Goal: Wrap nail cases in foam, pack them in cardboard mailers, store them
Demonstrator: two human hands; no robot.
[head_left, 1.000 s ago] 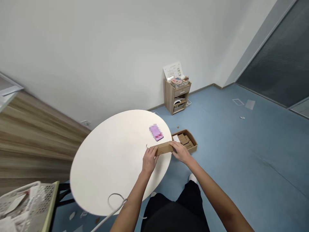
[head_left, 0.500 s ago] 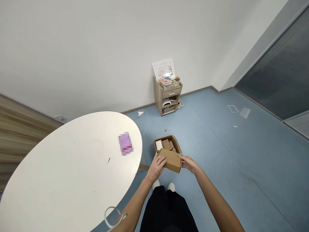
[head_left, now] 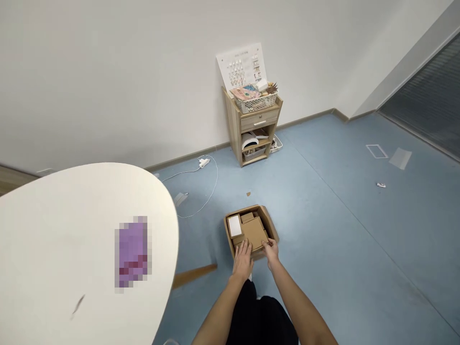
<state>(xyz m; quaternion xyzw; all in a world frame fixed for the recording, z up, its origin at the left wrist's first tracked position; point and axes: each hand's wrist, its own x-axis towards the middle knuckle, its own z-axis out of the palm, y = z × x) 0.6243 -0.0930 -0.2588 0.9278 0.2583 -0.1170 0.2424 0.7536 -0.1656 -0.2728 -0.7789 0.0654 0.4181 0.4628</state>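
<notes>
A flat brown cardboard box (head_left: 254, 232) lies on top of other small boxes inside a larger open carton (head_left: 272, 225) on the floor. On its near left corner rests my left hand (head_left: 243, 260), open, with fingers stretched forward and fairly flat. My right hand (head_left: 271, 251) has thumb and fingers closed on the near right corner of the flat box. Left of it in the carton sits a box with a white top (head_left: 235, 225). The carton's near wall is partly hidden by my hands.
At left stands a white table (head_left: 89, 191) with a blurred purple item (head_left: 132, 251) on it; its wooden leg (head_left: 196, 275) slants near the carton. A small wooden cabinet (head_left: 233, 129) stands by the wall. A white cable (head_left: 216, 179) with a power strip (head_left: 204, 163) loops across the floor.
My hands have lowered the flat box from above the carton into it. My left hand has gone from gripping to lying flat. The view has come lower and closer.
</notes>
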